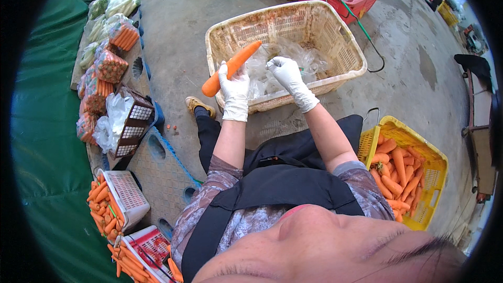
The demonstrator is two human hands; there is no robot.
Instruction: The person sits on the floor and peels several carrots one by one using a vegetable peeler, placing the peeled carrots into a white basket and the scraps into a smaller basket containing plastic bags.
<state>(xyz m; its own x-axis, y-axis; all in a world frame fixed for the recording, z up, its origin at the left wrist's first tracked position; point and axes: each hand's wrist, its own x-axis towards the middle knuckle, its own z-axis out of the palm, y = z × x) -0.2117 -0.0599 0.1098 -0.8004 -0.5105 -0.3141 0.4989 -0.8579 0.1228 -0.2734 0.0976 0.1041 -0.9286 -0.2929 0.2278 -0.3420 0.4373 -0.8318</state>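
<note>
The left hand (234, 90), in a white glove, is gripping a long orange carrot (230, 68) with fingers wrapped round its lower half, just above frame centre. Its long axis is slanting, tapered tip pointing upper right, blunt end lower left. The white-gloved right hand (285, 73), just to the right, is pinching a clear plastic bag (267, 68) over the beige plastic crate (335, 42).

White gloves (236, 91); patterned short sleeves (220, 170); black apron (283, 183).

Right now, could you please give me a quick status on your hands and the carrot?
Left hand gripping carrot, tip up. Right hand pinching clear plastic bag over beige crate. Nothing between hands and crate.
</note>
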